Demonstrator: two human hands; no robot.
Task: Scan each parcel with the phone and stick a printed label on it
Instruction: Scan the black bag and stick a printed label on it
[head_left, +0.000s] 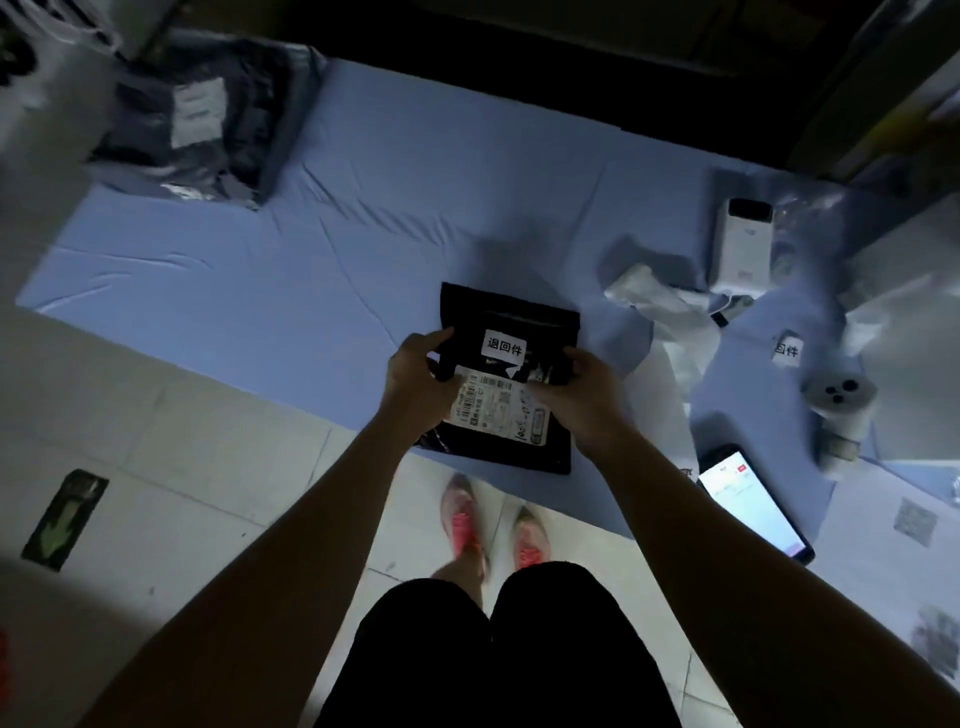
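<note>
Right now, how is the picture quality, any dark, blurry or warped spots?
Head view: dim, bluish light overall; the phone screen glares near white; the grey parcels top left and the shoes are smeared by blur; the white sticker on the black parcel is readable; wide-angle distortion bends the edges.

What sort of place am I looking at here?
Likely a small parcel-sorting spot: a labelled black parcel, grey bagged parcels on a blue-covered table, and a lit phone for scanning.
</note>
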